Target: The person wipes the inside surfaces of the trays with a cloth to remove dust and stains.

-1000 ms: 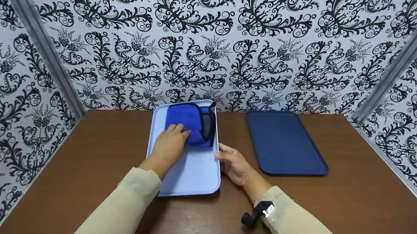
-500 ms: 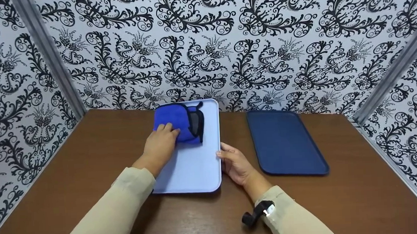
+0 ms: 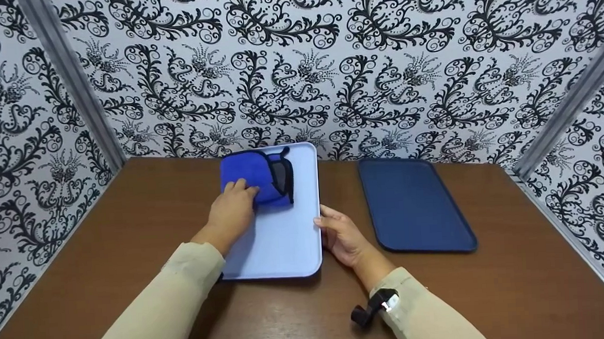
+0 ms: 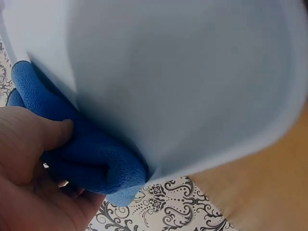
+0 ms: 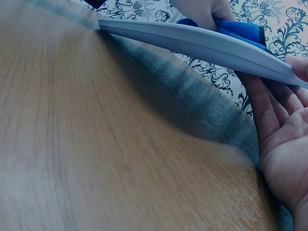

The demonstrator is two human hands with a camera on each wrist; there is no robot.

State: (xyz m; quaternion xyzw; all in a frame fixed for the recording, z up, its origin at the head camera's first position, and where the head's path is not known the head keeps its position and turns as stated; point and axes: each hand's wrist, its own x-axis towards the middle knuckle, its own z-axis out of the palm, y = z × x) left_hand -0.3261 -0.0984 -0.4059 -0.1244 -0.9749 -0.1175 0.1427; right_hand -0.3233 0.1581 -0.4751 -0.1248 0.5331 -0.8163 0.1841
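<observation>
A folded blue microfiber cloth (image 3: 248,175) with black edging lies at the far left part of a light blue tray (image 3: 280,243), covering part of its left rim. My left hand (image 3: 231,209) pinches it at its near side; in the left wrist view the thumb presses on the cloth (image 4: 96,149) and the fingers curl beneath. My right hand (image 3: 342,237) holds the tray's right edge, thumb on the rim and fingers underneath. In the right wrist view the tray (image 5: 202,43) is tilted, its held side raised above the table, with a shadow below.
A dark blue tray (image 3: 415,205) lies flat on the brown wooden table (image 3: 130,240) to the right. A patterned wall (image 3: 296,61) stands behind the table, with metal-framed panels on both sides. A black strap device (image 3: 374,308) sits on the right sleeve.
My left hand has moved the cloth left across the tray, to its left rim. The light blue tray has shifted slightly, while my right hand keeps hold of its edge.
</observation>
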